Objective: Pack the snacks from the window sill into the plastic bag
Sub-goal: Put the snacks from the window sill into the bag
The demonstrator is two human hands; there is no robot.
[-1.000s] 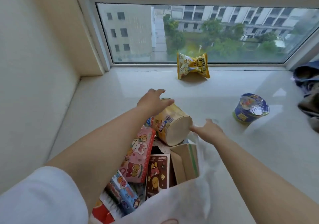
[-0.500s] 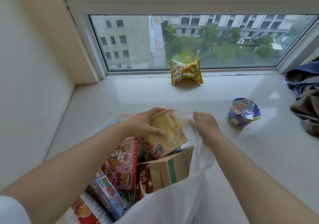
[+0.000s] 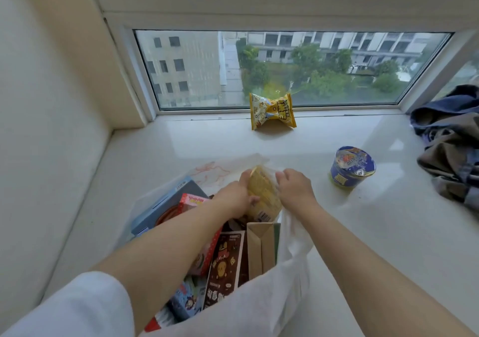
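Yellow cup going into the plastic bag [image 3: 290,253]

My left hand [image 3: 234,198] grips the yellow cup [image 3: 264,194] inside the bag's mouth; my right hand [image 3: 295,188] pinches the bag's rim. Blue cup [image 3: 351,166] stands right of the bag.

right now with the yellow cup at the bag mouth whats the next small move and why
Probably push the yellow cup down into the plastic bag and let go. The left hand grips it above the packed boxes, the right hand holds the bag's edge, and the cup still sits high.
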